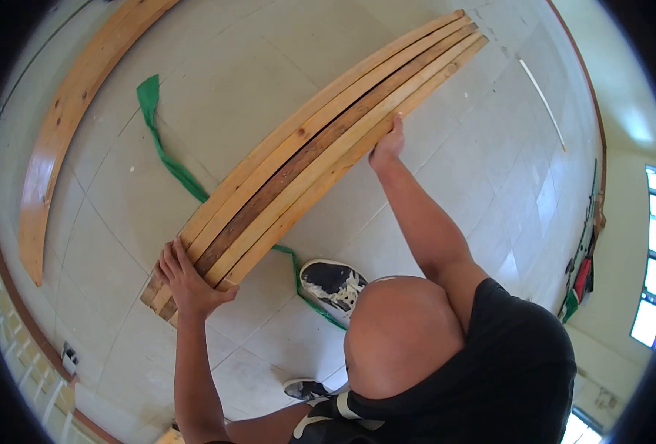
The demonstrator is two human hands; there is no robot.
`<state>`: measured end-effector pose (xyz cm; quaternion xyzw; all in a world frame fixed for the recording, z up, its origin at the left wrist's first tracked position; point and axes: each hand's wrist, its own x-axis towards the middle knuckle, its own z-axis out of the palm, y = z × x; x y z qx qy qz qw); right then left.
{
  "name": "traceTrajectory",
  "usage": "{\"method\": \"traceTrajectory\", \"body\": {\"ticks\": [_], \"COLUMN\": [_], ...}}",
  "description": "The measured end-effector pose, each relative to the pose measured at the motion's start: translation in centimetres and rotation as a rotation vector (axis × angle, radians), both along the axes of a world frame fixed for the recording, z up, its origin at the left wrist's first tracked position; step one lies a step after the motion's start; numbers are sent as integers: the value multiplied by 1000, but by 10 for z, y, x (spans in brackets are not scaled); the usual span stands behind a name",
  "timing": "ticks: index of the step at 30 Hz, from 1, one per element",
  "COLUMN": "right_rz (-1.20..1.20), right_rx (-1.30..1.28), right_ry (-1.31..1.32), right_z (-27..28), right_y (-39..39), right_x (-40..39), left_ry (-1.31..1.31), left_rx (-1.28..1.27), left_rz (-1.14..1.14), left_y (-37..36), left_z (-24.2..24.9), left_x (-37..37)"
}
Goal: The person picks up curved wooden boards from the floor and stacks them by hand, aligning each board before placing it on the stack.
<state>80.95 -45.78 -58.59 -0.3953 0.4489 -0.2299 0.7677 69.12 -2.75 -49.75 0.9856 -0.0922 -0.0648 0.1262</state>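
Several long wooden planks (298,152) lie side by side in a bundle, running from the lower left to the upper right over the tiled floor. My left hand (192,283) grips across the bundle near its lower left end, fingers on top and thumb at the near edge. My right hand (389,142) holds the near edge further up, its fingers partly hidden by the wood. A green strip (166,155) passes beneath the planks and comes out on the near side beside my shoe.
A wide wooden board (65,122) lies at the left. A thin white stick (541,103) is on the floor at the upper right. My shoe (332,283) stands close to the bundle. Red and green items (580,285) lie by the right wall.
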Motion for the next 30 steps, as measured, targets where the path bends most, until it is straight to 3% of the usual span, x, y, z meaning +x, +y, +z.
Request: {"method": "traceTrajectory", "body": {"ticks": [4, 5, 6, 7, 9, 11, 12, 14, 21, 25, 27, 29, 30], "right_rz": [134, 38, 55, 147, 371, 747, 767, 1350, 1418, 1516, 1839, 2186, 2191], "right_rx": [-272, -398, -597, -1008, -1582, -1601, -1592, -2185, -2075, -1760, -1635, -1679, -1684], "right_ry": [53, -57, 16, 121, -73, -259, -259, 55, 157, -185, -43, 205, 208], "right_z": [-32, -19, -10, 15, 87, 93, 83, 66, 73, 65, 49, 46, 44], "right_y": [-38, -34, -45, -39, 25, 62, 78, 99, 112, 183, 238, 296, 316], "right_x": [-1, 4, 14, 19, 31, 42, 38, 25, 39, 85, 112, 127, 126], "left_ry": [33, 22, 39, 58, 42, 32, 34, 43, 17, 62, 62, 68, 66], "left_rx": [-26, -42, -58, -74, -52, -45, -41, -46, -52, -25, -20, -19, -19], "left_rz": [30, 30, 39, 48, 66, 53, 47, 36, 17, 2, -2, -2, 1], "left_y": [0, 1, 3, 7, 11, 13, 12, 12, 10, 13, 14, 14, 15], "left_z": [6, 7, 5, 3, -3, -5, -4, -2, -7, -7, -8, -9, -10], "left_x": [6, 5, 5, 4, 4, -1, 1, 2, 1, 2, 3, 2, 2]}}
